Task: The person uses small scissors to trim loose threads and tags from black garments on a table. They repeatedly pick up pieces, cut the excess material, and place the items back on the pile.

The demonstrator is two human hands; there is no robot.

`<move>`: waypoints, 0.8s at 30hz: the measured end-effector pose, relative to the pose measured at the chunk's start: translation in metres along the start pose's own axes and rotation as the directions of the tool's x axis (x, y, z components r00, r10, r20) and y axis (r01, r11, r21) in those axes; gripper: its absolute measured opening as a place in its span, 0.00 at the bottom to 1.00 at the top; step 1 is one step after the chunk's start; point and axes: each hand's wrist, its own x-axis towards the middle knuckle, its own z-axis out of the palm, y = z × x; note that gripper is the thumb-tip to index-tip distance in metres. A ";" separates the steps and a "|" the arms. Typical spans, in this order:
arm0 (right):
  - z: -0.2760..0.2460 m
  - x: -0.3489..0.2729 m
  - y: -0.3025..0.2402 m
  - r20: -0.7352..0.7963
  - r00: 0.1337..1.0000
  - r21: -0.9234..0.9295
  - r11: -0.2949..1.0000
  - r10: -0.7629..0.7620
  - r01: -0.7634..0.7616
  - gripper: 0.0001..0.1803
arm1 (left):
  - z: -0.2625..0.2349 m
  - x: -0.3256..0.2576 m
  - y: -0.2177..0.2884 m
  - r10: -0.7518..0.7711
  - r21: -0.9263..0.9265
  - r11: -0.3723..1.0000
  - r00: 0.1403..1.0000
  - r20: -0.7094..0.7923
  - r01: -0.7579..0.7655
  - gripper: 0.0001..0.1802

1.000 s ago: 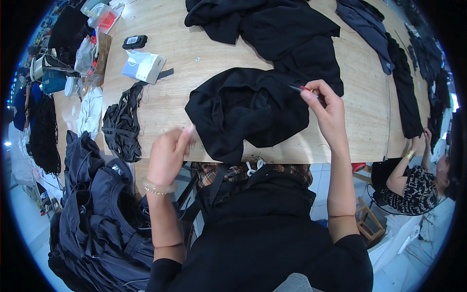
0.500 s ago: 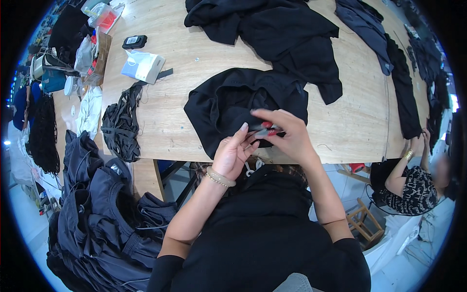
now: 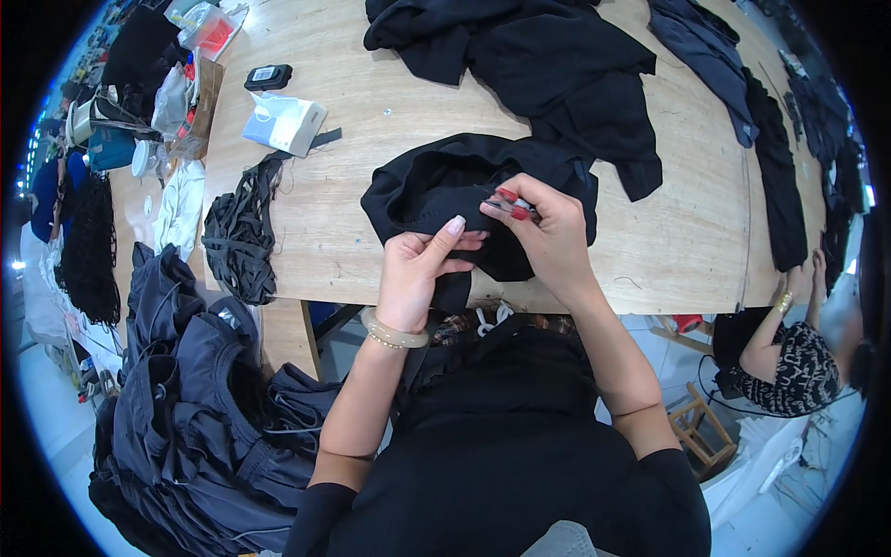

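A black garment [image 3: 427, 215] lies bunched at the table's near edge, its opening turned toward me. My left hand [image 3: 422, 265] is closed on the near edge of this cloth, thumb on top and fingers curled beneath. Small thread snips with red grips [image 3: 520, 213] are in my right hand [image 3: 549, 232], held between thumb and fingers just above the cloth. The blades are small, and I cannot make out whether they touch a thread.
More black garments [image 3: 566, 65] spread over the far table [image 3: 668, 251]. At left are a tissue pack [image 3: 286, 124], a small black device [image 3: 268, 77] and a heap of dark strips [image 3: 239, 237]. Dark garments [image 3: 200, 408] pile at lower left. A co-worker [image 3: 789, 362] sits at right.
My right hand has lifted up and away from the left with the snips, its fingers drawing closer together. The left hand has shifted slightly, and the garment's near edge is folded differently.
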 end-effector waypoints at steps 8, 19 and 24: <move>0.008 0.012 0.001 0.116 0.974 0.082 0.975 0.197 -0.207 0.14 | 0.004 -0.014 0.043 0.605 0.716 0.531 0.794 0.054 -0.453 0.08; -0.009 -0.003 0.000 0.042 0.994 -0.094 0.991 0.101 -0.097 0.12 | 0.011 0.033 -0.006 0.572 0.641 0.555 0.803 0.169 -0.530 0.05; -0.038 0.003 0.012 0.047 0.997 -0.133 0.990 0.055 -0.049 0.14 | 0.010 0.033 -0.009 0.496 0.574 0.691 0.866 0.065 -0.440 0.03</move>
